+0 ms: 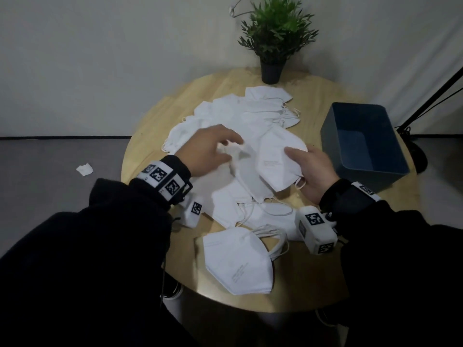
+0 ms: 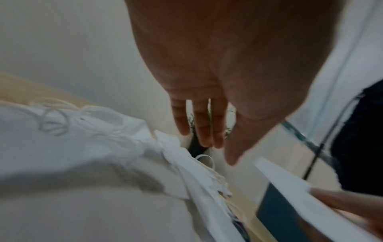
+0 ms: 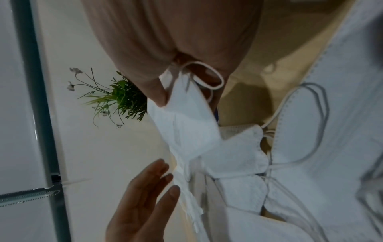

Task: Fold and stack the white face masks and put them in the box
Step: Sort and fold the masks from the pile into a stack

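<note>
Several white face masks [image 1: 233,116] lie scattered over the round wooden table [image 1: 313,279]. My right hand [image 1: 307,169] pinches one folded mask [image 1: 278,161] by its edge, thumb on top; the right wrist view shows that mask [image 3: 184,124] hanging from the thumb and fingers. My left hand [image 1: 210,151] hovers over the pile with fingers straight and spread, holding nothing; its fingers [image 2: 199,127] point down over the masks [image 2: 82,147]. A neat stack of folded masks [image 1: 238,261] sits at the table's near edge. The blue box [image 1: 363,146] stands empty at the right.
A potted plant [image 1: 273,41] stands at the table's far edge. A black stand leg [image 1: 436,88] leans beyond the box. A scrap of white paper [image 1: 84,169] lies on the grey floor at the left.
</note>
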A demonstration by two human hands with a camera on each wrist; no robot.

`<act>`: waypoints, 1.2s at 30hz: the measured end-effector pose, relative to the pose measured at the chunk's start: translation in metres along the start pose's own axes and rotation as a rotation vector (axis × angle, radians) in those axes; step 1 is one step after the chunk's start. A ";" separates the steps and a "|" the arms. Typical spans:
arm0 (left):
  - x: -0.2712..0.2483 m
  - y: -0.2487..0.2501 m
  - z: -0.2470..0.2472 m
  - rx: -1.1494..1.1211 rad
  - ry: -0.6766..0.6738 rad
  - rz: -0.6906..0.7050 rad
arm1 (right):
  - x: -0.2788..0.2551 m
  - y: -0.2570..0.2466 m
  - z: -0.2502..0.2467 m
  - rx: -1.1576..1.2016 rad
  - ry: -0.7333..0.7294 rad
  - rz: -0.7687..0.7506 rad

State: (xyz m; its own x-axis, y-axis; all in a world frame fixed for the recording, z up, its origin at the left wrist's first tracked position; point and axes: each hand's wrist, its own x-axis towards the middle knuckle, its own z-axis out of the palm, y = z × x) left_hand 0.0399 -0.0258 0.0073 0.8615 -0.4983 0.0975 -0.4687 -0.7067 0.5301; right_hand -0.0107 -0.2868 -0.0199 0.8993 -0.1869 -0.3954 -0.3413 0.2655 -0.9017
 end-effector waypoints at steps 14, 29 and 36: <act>0.012 -0.029 -0.016 0.113 0.249 -0.385 | -0.013 -0.011 0.001 0.032 0.026 0.055; -0.011 -0.054 -0.069 -0.014 0.732 -0.493 | -0.022 -0.006 0.008 -0.203 -0.005 0.111; -0.012 -0.061 -0.059 0.147 0.393 -0.659 | -0.021 -0.004 0.008 -0.248 0.015 0.119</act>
State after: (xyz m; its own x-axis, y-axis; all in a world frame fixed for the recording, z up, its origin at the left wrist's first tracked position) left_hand 0.0693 0.0532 0.0236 0.9643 0.2421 0.1070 0.1660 -0.8681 0.4679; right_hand -0.0257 -0.2762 -0.0063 0.8453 -0.1825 -0.5022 -0.5026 0.0473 -0.8632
